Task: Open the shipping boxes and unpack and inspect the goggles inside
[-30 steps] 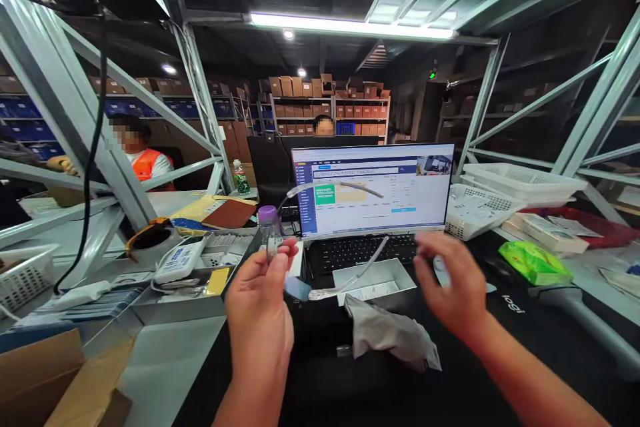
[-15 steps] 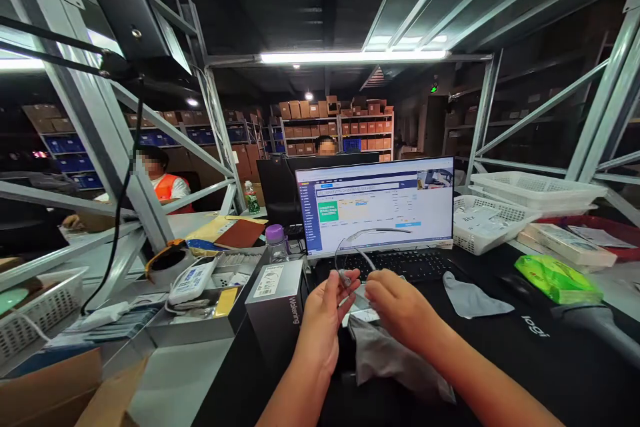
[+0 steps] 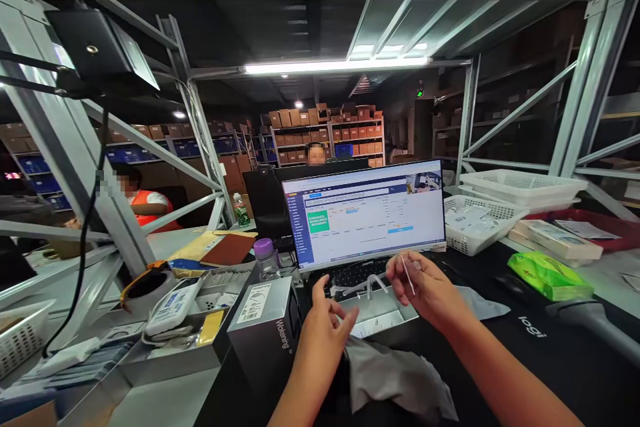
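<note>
A thin white strip [image 3: 409,275] is pinched in the nearly closed fingers of the right hand [image 3: 419,285], near the open box [image 3: 397,315]. The left hand's [image 3: 326,325] fingers are left loosely parted, bare. A pale frame [image 3: 369,285] is seen between the hands.

Whse, stock-storage type, w/ a computer workstn in it. Far bkgd: metal shelving [image 3: 330,140] packed w/ cardboard boxes [image 3: 300,118], many w/ white labels; far left, racks w/ blue bins [image 3: 185,148]. Bare steel framing [image 3: 595,73] runs left, right & overhead, w/ a strip light [image 3: 335,67] & a green lit sign [image 3: 420,91] far right. Office bits too: tabletop [image 3: 611,291] w/ monitor [image 3: 365,220] showing a web-type pg, kbd [image 3: 350,274] & black mat [image 3: 565,370] marked "logi". White perforated baskets [image 3: 473,240] at right, printed retail-type box [image 3: 263,323] near left. Left, a person in an orange vest [image 3: 147,208]; far, another person's head [image 3: 316,155] above the monitor.
</note>
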`<state>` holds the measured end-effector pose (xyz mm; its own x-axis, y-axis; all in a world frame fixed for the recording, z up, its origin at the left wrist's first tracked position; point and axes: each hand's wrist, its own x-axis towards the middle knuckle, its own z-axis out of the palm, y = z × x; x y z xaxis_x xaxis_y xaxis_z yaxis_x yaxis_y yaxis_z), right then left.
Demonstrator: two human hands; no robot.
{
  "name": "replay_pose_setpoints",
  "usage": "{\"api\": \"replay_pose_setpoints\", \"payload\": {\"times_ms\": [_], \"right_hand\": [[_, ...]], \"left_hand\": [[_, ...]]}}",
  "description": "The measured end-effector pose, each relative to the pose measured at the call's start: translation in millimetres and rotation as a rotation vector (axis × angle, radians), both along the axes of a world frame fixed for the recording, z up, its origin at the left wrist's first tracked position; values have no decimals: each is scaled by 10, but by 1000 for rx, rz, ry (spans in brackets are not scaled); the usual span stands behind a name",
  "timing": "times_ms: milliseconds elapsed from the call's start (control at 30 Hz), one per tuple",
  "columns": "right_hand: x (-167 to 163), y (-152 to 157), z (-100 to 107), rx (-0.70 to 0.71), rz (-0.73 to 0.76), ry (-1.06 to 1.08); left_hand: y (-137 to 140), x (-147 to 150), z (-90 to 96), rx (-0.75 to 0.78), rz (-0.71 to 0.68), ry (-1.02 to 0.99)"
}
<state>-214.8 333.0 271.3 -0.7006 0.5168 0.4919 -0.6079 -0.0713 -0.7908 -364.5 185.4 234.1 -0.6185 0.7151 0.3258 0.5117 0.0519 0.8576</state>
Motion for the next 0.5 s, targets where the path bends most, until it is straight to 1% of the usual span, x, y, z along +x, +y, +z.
{"api": "replay_pose_setpoints", "payload": {"times_ms": [67,100,167,233,267,300,400,433,467,500], "right_hand": [[-5,-19,-4,-5,47,-9],[-12,-21,-15,5,62,-16],[-31,-16,-50,51,67,-34],[-57,-10,-97,120,21,-63],[-72,-8,-120,160,-36,-77],[-88,-6,-142,206,-125,-81],[-132,8,-192,381,-511,-56],[-140,20,-202,443,-606,-53],[-144,35,-209,488,-650,-63],[-143,52,-213,507,-636,-87]], "left_hand": [[6,-10,7,141,-35,-87],[-5,-12,23,184,-36,-104],[-47,-6,67,230,-17,-95],[-93,14,104,267,-32,-83],[-110,31,115,294,-62,-106],[-121,52,119,325,-102,-146],[-114,118,112,430,-207,-311],[-102,131,111,460,-221,-370],[-87,136,113,483,-221,-435],[-72,130,120,503,-199,-501]]}}
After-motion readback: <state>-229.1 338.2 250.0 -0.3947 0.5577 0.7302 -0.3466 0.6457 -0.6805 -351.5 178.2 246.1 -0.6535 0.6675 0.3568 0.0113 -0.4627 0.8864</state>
